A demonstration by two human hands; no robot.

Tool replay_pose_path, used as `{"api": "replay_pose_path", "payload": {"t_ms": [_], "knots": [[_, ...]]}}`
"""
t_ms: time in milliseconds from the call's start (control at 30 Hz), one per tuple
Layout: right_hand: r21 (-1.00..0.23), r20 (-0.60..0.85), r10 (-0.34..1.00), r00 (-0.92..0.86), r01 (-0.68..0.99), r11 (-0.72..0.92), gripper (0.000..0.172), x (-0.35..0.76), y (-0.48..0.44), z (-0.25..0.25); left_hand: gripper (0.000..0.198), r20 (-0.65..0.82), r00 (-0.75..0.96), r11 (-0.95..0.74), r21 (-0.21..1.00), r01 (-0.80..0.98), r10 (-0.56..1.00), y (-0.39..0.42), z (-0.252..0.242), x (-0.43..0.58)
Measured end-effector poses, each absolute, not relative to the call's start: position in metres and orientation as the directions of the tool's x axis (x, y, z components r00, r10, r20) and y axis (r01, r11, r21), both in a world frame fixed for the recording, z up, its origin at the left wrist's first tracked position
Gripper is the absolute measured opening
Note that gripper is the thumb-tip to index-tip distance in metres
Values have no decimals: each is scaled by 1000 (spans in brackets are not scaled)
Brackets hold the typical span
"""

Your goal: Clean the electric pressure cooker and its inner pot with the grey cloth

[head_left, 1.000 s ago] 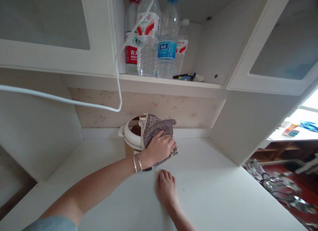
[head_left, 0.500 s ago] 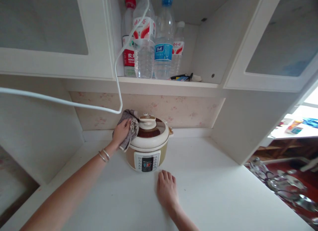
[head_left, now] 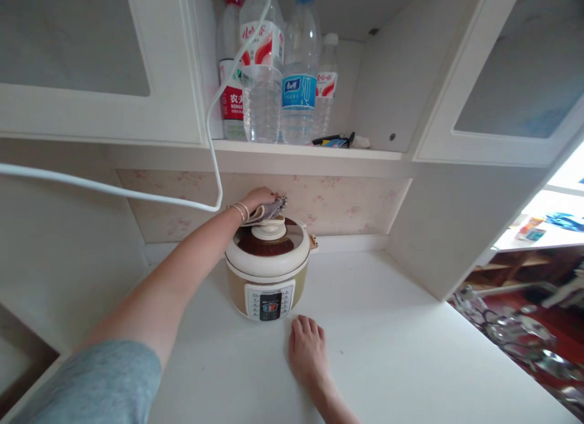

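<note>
A cream and brown electric pressure cooker [head_left: 268,267] stands on the white counter, its control panel facing me. My left hand [head_left: 261,198] reaches over the lid's far left side, closed on a grey-brown cloth [head_left: 270,211]. The cloth lies against the back of the lid handle [head_left: 269,229]; some of it is hidden behind the hand and wrist. My right hand [head_left: 308,350] rests on the counter just in front of the cooker, palm down, with its fingers together and curled under. Nothing shows in it.
An open cabinet shelf [head_left: 310,149] overhead holds several plastic bottles [head_left: 298,101] and small items. A white cable [head_left: 173,199] hangs across the left in front of the shelf. White panels flank the counter [head_left: 387,351]. Shiny metal items [head_left: 515,333] lie beyond its right edge.
My left hand has moved with the cloth from the cooker's left side up to the back of the lid. The right hand stays in place. The view has shifted slightly.
</note>
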State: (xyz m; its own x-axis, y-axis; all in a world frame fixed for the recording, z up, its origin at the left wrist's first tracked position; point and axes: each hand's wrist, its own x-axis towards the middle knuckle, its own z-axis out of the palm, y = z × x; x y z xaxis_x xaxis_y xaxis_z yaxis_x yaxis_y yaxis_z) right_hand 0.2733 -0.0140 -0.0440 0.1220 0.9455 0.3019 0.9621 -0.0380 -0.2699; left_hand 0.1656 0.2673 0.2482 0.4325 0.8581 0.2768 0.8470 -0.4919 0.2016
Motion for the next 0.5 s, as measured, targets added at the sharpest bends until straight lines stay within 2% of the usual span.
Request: {"api": "replay_pose_path", "payload": {"t_ms": [133, 267, 500], "knots": [[-275, 312, 942, 127, 961, -38, 23, 274, -13, -43, 48, 186, 483, -507, 112, 855, 856, 260, 253, 207], [-278, 315, 938, 142, 959, -51, 23, 274, -12, -44, 45, 126, 588, -597, 42, 801, 799, 237, 238, 254], [-276, 315, 939, 139, 960, -49, 23, 276, -11, -44, 48, 149, 768, -773, -28, 633, 623, 154, 189, 282]]}}
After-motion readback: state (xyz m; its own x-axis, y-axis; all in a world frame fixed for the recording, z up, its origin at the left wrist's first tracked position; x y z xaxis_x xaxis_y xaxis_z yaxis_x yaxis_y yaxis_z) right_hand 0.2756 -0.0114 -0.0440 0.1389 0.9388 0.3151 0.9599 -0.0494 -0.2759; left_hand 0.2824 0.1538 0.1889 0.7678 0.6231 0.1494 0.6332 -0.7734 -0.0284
